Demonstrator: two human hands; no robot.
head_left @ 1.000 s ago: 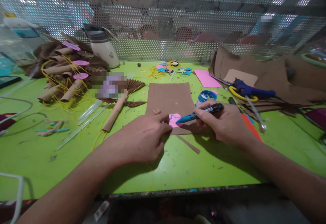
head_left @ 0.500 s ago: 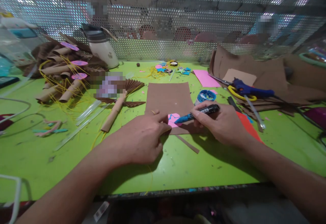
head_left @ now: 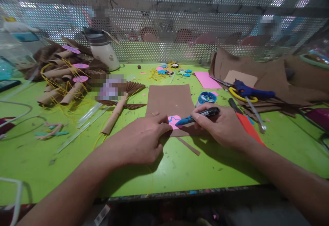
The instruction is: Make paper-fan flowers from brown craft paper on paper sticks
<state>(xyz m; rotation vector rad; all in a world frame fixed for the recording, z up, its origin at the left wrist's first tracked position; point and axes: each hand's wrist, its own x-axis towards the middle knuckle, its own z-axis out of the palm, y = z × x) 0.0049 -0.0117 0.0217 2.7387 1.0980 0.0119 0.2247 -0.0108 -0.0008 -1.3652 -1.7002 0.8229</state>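
Note:
A small pink paper piece (head_left: 172, 119) with a blue star outline lies on a brown paper sheet (head_left: 169, 97). My left hand (head_left: 144, 138) holds its left edge down with thumb and index finger, the other fingers curled under. In my right hand (head_left: 216, 121) is a black-bodied marker (head_left: 207, 113) with a blue front end, pinched between the fingers. Its tip touches the pink piece at the lower right of the star. Just beyond the right hand stands a small open pot with a blue rim (head_left: 207, 97).
Left on the green table (head_left: 180, 174) are a brown paper tube (head_left: 114, 116), bundled tubes with yellow strings (head_left: 73, 92), glue sticks (head_left: 88, 114) and a bottle (head_left: 104, 51). To the right lie a blue glue gun (head_left: 253, 90), orange paper (head_left: 249, 128) and stacked brown paper (head_left: 272, 68).
The blue star outline has gained line on its right side. The marker tip has shifted slightly down within the pink piece. My left hand stays on the paper; the view has tilted slightly.

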